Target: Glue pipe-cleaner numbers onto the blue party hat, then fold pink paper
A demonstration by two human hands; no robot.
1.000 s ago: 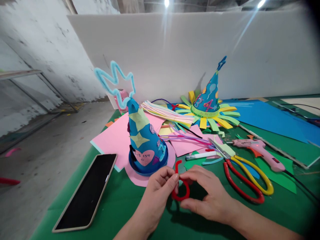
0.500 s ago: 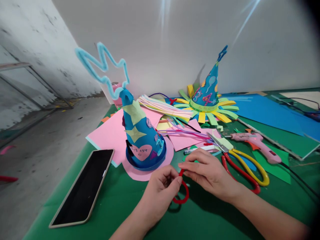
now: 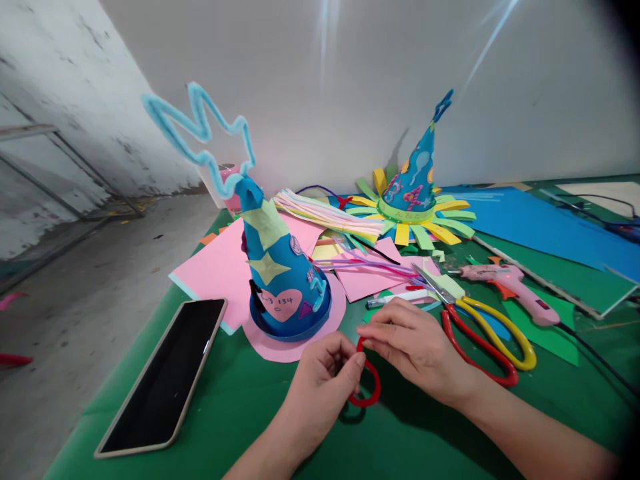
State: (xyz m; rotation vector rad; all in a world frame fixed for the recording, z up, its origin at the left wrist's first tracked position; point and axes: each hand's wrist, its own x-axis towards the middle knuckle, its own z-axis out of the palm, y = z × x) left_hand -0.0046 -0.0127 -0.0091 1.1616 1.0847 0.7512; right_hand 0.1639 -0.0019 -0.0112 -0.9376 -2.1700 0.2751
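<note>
A red pipe cleaner [image 3: 376,385], bent into a loop, is held just above the green table [image 3: 240,413], in front of the nearer blue cone hat [image 3: 273,263]. I see the left hand [image 3: 320,383] pinching it between thumb and fingers, probably to keep the loop's shape; the right hand [image 3: 420,350] grips its upper end in closed fingertips, seemingly to control that tip. The hat stands on a pink paper disc [image 3: 339,303], close to the left knuckles. A white pen [image 3: 397,298] lies just beyond the right hand, and scissors [image 3: 449,307] rest beside it, their handles crowding that side. Farther right I find a pink glue gun [image 3: 520,287]; a phone [image 3: 163,377] lies flat at left, out of the way.
</note>
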